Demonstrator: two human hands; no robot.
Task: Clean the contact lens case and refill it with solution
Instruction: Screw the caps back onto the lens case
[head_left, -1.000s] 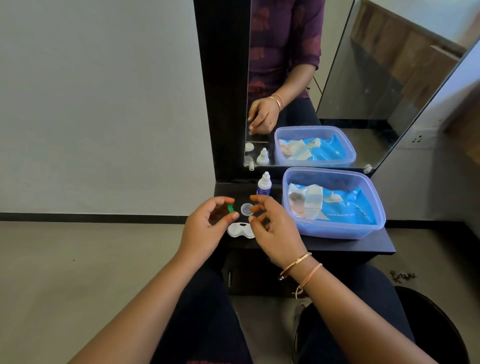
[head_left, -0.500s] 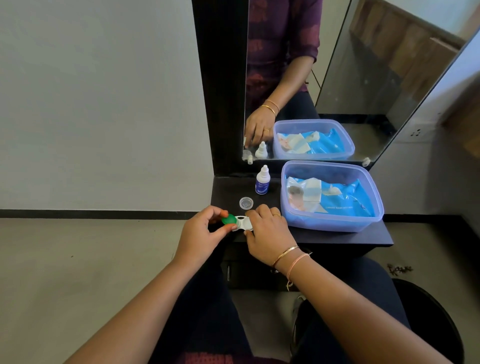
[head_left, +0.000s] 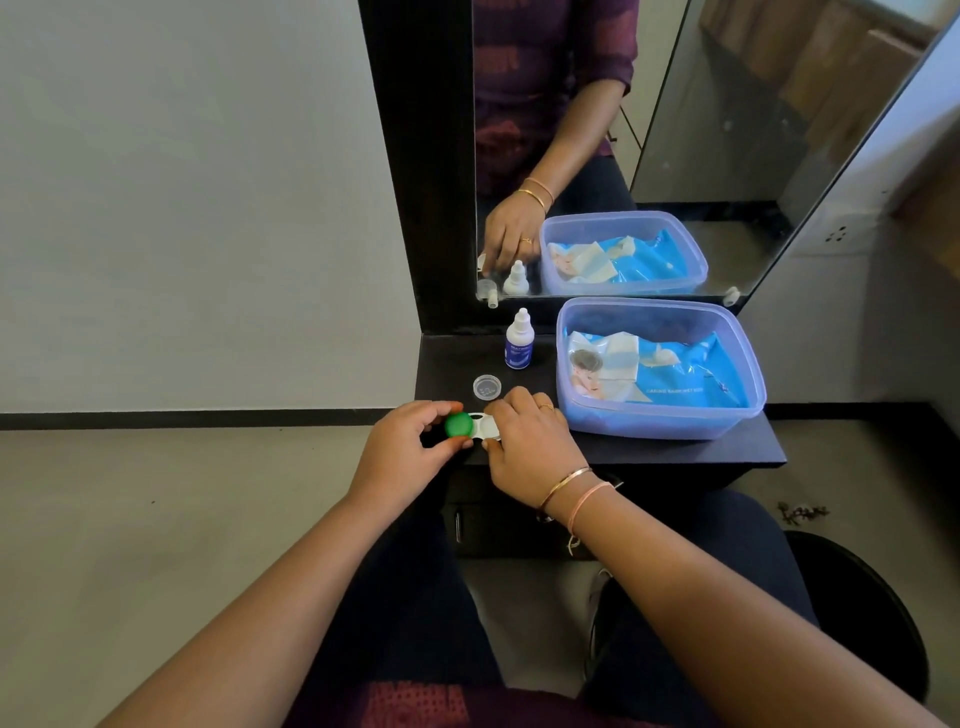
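A white contact lens case (head_left: 487, 427) lies at the front left edge of a dark shelf (head_left: 675, 452). My left hand (head_left: 402, 452) pinches a green cap (head_left: 459, 426) that sits on the case's left well. My right hand (head_left: 535, 447) covers and holds the case's right side. A clear loose cap (head_left: 487, 387) lies just behind the case. A small white solution bottle (head_left: 518, 343) with a blue label stands upright further back, its tip closed.
A translucent blue tub (head_left: 660, 415) holding a blue wet-wipes pack (head_left: 660, 374) fills the right of the shelf. A mirror (head_left: 727, 130) rises behind it. A grey wall is at the left, and a black stool (head_left: 857, 613) at the lower right.
My left hand brought the green cap down from above the shelf onto the case's left well. My right hand came down and took hold of the case.
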